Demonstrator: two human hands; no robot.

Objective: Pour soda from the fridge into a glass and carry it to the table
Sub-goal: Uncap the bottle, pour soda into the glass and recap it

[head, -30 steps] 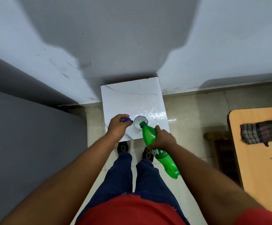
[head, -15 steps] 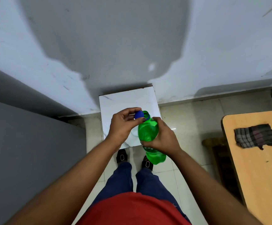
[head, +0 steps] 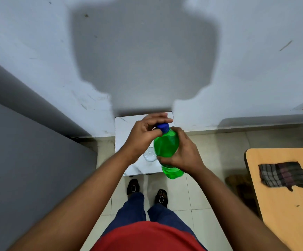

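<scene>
Out of the fridge already, by the look of it: bottle (head: 166, 145) upright in mid-air above the marble stand (head: 123, 134), gripped round the body by the right hand (head: 183, 153). Left hand (head: 143, 134) closed over the blue cap (head: 163, 127), fingers pinched round it, seated on the neck (whether fully tight or only started, impossible to tell). Judging from this, pouring finished and recapping in hand.

Glass (head: 149, 154) standing on the stand, just below and left of the bottle, partly hidden behind the left wrist. Something pale and frothy inside, probably soda, though the level cannot be read from here.

Left to do, as a judgement: finish the cap, set the bottle down or back, pick up the glass, carry it to the table (head: 281, 205) at the right. Well apart from the stand, with bare floor between. Not yet touched, the glass, so the carrying leg wholly ahead.

Counted:
- One bottle, green, with soda left in it.
- One cap.
- One glass.
- One stand, against the wall.
- One table, only its near corner in view.
- One checked cloth (head: 282, 176) lying on it (no part in the task, apparently).
- Two hands, both busy.
- Two sandalled feet below the stand.
</scene>
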